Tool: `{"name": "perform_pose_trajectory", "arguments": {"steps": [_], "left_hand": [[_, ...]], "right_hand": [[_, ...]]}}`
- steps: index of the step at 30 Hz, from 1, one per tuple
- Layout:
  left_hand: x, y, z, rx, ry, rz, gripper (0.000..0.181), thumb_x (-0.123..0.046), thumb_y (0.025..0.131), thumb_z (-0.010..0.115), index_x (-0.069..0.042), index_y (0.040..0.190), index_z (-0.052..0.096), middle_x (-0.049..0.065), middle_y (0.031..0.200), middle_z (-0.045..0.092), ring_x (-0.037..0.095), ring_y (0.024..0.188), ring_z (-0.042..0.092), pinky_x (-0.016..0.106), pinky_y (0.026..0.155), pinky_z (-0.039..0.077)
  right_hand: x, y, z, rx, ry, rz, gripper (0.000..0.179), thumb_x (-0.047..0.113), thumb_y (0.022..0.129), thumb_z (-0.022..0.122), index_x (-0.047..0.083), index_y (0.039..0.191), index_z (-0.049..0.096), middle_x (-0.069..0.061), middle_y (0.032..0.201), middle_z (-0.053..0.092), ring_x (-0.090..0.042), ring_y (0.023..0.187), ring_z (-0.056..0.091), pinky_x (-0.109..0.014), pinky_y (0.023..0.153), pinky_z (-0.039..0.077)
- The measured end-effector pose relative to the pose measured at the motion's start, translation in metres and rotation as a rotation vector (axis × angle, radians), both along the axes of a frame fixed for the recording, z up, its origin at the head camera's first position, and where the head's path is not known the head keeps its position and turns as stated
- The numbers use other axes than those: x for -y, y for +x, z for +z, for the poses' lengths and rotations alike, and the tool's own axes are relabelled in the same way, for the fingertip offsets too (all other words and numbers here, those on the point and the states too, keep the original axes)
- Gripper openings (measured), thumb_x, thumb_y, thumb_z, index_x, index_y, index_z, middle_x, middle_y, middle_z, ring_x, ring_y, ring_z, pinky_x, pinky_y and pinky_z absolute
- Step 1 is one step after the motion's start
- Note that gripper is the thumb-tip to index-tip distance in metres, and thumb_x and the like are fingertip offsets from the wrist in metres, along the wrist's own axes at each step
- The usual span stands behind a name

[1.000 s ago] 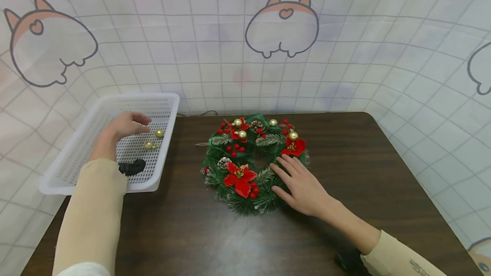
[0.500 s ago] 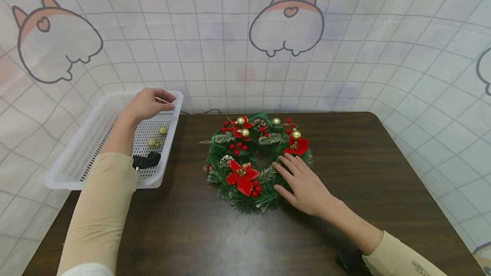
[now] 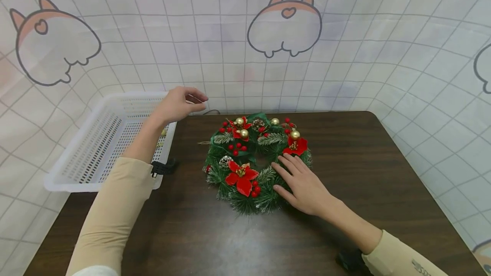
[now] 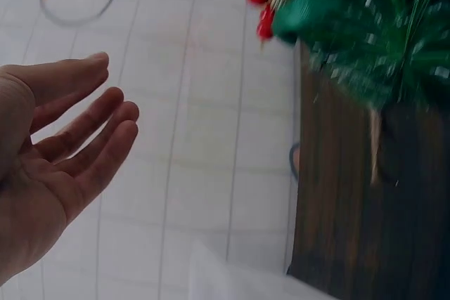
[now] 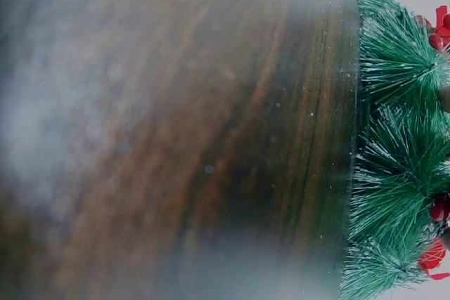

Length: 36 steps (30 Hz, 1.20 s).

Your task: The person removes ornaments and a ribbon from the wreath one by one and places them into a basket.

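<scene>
A green Christmas wreath (image 3: 245, 205) lies on the dark wooden table, trimmed with red poinsettias (image 3: 243, 181), berries, pinecones and gold baubles (image 3: 244, 133). My right hand (image 3: 304, 188) rests on its right side with fingers spread; the right wrist view shows mostly tabletop and green needles (image 5: 397, 152). Above the gap between basket and wreath, my left hand (image 3: 178, 104) is raised with loosely curved fingers. Nothing shows between thumb and fingers of that hand (image 4: 63, 142) in the left wrist view. A white plastic basket (image 3: 73, 187) stands at the left, partly covered by the left forearm.
Inside the basket, a gold bauble (image 3: 163, 133) peeks out beside the left forearm. Black wrist devices are worn on the left wrist (image 3: 165, 168) and right (image 3: 350, 261). A patterned white curtain (image 3: 215, 46) hangs behind the table (image 3: 230, 246).
My left hand has risen from inside the basket and moved right, past its rim toward the wreath. My right hand has stayed on the wreath.
</scene>
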<state>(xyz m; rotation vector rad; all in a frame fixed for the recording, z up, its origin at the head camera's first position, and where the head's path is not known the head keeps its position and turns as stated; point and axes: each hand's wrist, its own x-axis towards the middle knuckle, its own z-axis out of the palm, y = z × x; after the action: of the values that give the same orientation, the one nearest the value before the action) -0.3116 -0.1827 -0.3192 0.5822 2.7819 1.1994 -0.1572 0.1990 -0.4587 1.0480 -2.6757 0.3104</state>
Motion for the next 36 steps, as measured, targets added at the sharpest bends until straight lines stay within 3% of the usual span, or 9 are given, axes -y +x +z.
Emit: {"name": "perform_pose_trajectory", "arguments": {"steps": [5,12,23,28,32,36], "left_hand": [[-0.021,0.001,-0.008,-0.020,0.032,-0.061,0.023,-0.014,0.097,0.072,-0.001,0.117,0.073,0.018,0.117,0.071,0.031,0.109,0.067,0.045,0.089,0.054],[-0.035,-0.001,-0.024,-0.020,0.006,-0.094,0.019,-0.013,0.097,0.072,-0.002,0.112,0.074,0.014,0.111,0.073,0.030,0.104,0.068,0.042,0.089,0.054],[-0.029,0.001,-0.034,-0.007,0.022,-0.129,0.019,-0.010,0.100,0.069,0.001,0.114,0.074,0.016,0.112,0.072,0.031,0.102,0.067,0.044,0.092,0.053],[-0.025,0.005,-0.032,0.017,0.014,-0.112,0.022,-0.015,0.101,0.068,0.000,0.116,0.074,0.016,0.115,0.071,0.032,0.105,0.067,0.045,0.092,0.053],[-0.023,0.008,-0.033,0.022,-0.001,-0.110,0.022,-0.017,0.101,0.067,-0.001,0.115,0.074,0.015,0.116,0.071,0.031,0.105,0.067,0.045,0.092,0.051],[-0.021,0.013,-0.033,0.026,-0.006,-0.117,0.021,-0.015,0.101,0.067,-0.001,0.115,0.073,0.014,0.119,0.070,0.030,0.104,0.066,0.045,0.092,0.051]], "right_hand": [[0.001,0.000,0.000,-0.009,-0.008,0.000,0.062,0.046,0.105,0.055,0.004,0.151,0.049,-0.022,0.154,0.045,-0.038,0.148,0.032,-0.055,0.121,0.021],[0.000,-0.001,0.000,-0.018,-0.022,0.028,0.061,0.042,0.102,0.061,0.002,0.148,0.052,-0.024,0.152,0.046,-0.042,0.146,0.035,-0.057,0.120,0.023],[-0.024,-0.026,0.009,0.137,0.011,0.304,0.045,0.029,0.104,0.063,0.003,0.141,0.060,-0.018,0.159,0.040,-0.039,0.152,0.024,-0.054,0.122,0.017],[-0.046,-0.044,0.011,0.128,0.032,0.388,0.046,0.019,0.100,0.069,0.008,0.144,0.059,-0.021,0.164,0.030,-0.043,0.153,0.016,-0.055,0.123,0.014],[-0.065,-0.061,0.009,0.063,0.034,0.360,0.063,0.002,0.091,0.075,0.012,0.150,0.055,-0.023,0.163,0.029,-0.046,0.152,0.015,-0.060,0.120,0.017],[-0.073,-0.072,0.008,-0.033,-0.055,0.185,0.069,-0.007,0.086,0.078,0.007,0.149,0.054,-0.024,0.160,0.035,-0.047,0.148,0.028,-0.062,0.114,0.032]]}}
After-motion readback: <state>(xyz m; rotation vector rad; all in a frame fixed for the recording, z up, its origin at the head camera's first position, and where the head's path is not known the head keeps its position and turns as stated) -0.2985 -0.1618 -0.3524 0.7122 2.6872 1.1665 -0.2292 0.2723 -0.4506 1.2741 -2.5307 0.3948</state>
